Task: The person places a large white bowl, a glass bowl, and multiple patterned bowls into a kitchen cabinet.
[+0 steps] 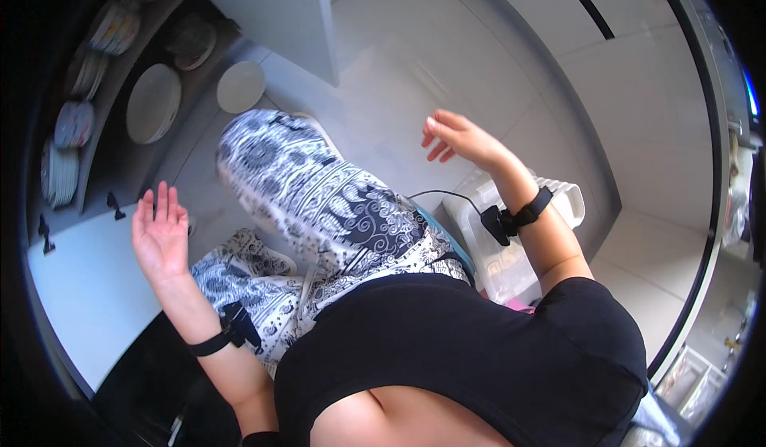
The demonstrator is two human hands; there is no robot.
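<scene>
My left hand (160, 234) is raised with the palm turned up and the fingers stretched, holding nothing. It is beside an open white cabinet door (90, 291), near the hinges at that door's edge. My right hand (458, 138) hangs in the air over the floor, fingers loosely bent and apart, with nothing in it. Between the hands are my bent legs in black-and-white patterned trousers (335, 207). A round white bowl (240, 86) sits on the floor past my knee. Another large white bowl (154, 104) is in the cabinet's lower compartment.
Stacked plates (60, 174) and bowls (115, 28) line the cabinet's upper shelf (128, 58). A second open door (281, 16) juts out ahead. Close by my right forearm is a translucent plastic bin (497, 249). White drawer fronts (640, 100) run along the right. Grey tiles (389, 88) cover the floor.
</scene>
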